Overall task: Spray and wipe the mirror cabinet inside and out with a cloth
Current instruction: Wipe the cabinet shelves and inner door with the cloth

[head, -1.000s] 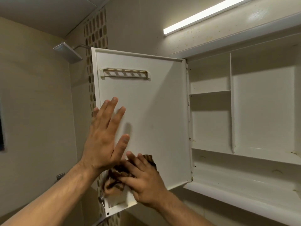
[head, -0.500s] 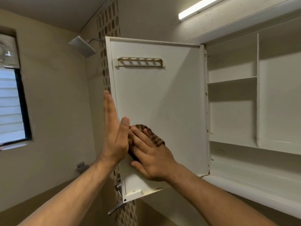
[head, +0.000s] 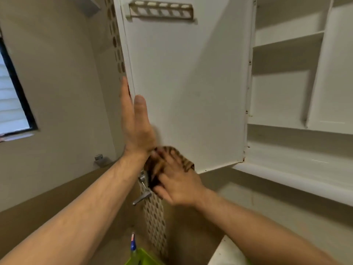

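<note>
Left hand (head: pixel 136 121) stands upright and edge-on to the camera, its fingers straight and pressed together along the free left edge of the open cabinet door (head: pixel 187 83), while the thumb lies flat on the door's white inner face. Just to its right and lower, the right hand (head: pixel 177 183) presses a brown striped cloth (head: pixel 184 159) against the bottom left corner of that inner face, touching the left wrist. Its fingers are spread fairly straight over the fabric, though motion blur softens them, and part of the cloth hangs dark beneath the palm, past the door's lower edge. At the far left a dark-framed window (head: pixel 13 104) with pale slats is set in the beige wall, and a small metal bracket (head: pixel 99 157) sits lower on the same wall. A strip of patterned tile (head: pixel 154 222) runs vertically behind the door's edge, with a metal tap lever (head: pixel 142 197) in front of it just below the cloth. Near the bottom edge a bright green object (head: pixel 142 258) shows, with a blue and red tip (head: pixel 133 243) rising just above it. High on the door's inner face a slotted rack (head: pixel 160 11) is mounted. To the right, the mirror cabinet (head: pixel 286 175) stands open, its white interior split by a horizontal shelf (head: pixel 288 38) and an upright divider (head: pixel 315 83) above a wide bottom ledge.
</note>
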`<act>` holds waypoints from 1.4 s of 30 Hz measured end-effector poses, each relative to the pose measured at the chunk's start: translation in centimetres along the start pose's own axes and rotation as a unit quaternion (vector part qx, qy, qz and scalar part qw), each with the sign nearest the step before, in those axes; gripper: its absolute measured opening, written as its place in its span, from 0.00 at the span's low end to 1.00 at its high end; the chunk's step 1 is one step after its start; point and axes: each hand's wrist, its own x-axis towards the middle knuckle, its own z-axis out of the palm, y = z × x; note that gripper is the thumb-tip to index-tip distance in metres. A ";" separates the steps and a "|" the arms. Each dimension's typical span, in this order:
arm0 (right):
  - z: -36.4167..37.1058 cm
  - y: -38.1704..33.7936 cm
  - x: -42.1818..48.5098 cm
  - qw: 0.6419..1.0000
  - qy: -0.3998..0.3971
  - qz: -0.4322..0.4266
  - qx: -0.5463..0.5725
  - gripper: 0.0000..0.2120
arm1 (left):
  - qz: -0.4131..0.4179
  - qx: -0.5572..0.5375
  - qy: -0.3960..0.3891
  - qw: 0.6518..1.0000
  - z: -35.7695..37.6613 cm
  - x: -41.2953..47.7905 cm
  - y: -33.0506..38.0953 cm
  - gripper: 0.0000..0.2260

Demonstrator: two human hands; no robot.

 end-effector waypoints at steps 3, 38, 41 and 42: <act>0.2 0.6 -2.9 0.996 -0.040 -0.081 -0.011 0.30 | 0.001 0.115 0.019 0.993 0.7 -2.0 -0.4 0.29; -16.5 16.6 6.1 0.920 0.162 0.348 -0.082 0.07 | 0.138 0.308 -0.055 0.940 -0.7 -4.8 0.2 0.35; -12.6 15.0 -0.1 0.929 0.133 0.336 -0.077 0.18 | 0.162 0.196 -0.006 0.967 0.2 -4.1 0.7 0.32; -11.6 14.1 -2.1 0.933 0.110 0.334 -0.079 0.19 | 0.146 0.168 0.022 0.975 0.3 -3.8 0.7 0.31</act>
